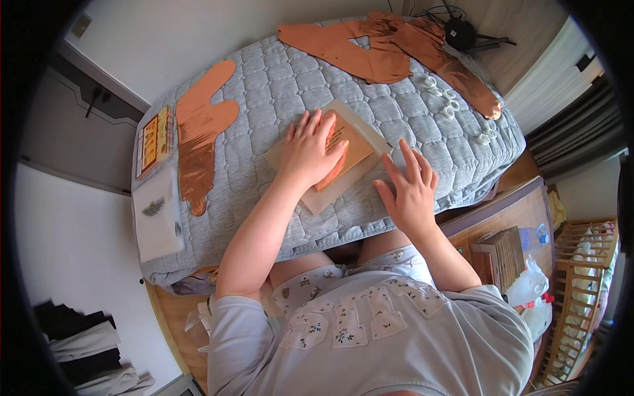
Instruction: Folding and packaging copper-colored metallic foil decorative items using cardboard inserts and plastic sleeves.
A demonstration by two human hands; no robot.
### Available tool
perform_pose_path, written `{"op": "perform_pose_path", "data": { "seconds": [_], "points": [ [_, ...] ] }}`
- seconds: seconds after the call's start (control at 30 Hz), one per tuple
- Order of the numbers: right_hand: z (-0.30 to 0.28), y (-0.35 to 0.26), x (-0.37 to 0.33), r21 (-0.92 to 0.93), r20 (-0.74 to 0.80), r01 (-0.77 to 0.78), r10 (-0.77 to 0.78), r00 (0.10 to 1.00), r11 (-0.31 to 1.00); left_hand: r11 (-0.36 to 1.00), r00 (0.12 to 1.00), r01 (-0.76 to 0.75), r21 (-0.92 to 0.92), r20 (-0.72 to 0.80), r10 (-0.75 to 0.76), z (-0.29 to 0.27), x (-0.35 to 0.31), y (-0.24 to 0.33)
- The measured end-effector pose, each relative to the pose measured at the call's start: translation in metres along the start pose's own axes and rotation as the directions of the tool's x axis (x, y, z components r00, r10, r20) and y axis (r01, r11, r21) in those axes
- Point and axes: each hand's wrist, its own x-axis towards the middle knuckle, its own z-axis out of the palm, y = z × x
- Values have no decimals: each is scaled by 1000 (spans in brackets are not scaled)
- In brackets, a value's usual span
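Observation:
A frosted clear plastic bag [317, 200] lies tilted on the grey quilted mattress in front of me. Inside it shows a flat, folded orange-copper piece [356, 150] with small dark print. My left hand [306, 153] rests flat on the bag's left part, fingers stretched out, hiding some of the folded piece. At the bag's right edge hovers or rests my right hand [413, 188], its fingers apart and curved; I cannot tell whether the fingertips touch the bag. Nothing is visibly gripped by either hand.
Flat copper foil balloons lie at the mattress's left [206, 112] and far side [376, 59]. White ribbon-like rolls [449, 111] sit at right. Frosted bags [157, 221] and a yellow packet [156, 142] lie far left. A black device [461, 33] stands behind; a wooden crib [574, 277] is right.

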Motion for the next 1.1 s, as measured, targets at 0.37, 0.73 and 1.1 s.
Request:
{"op": "perform_pose_path", "data": {
  "seconds": [0.37,0.73,1.1],
  "points": [
    [8,-8,16,-131,92,50,-38,995,990,999,999,26,39,33,-28,-4,-2,3],
    [8,-42,-6,151,127,125,-145,981,981,997,1000,-18,72,1,18,4,2,-1],
    [13,-41,1,53,228,306,-310,923,951,999,999,26,-37,48,-24,-4,4,-6]
  ]
}}
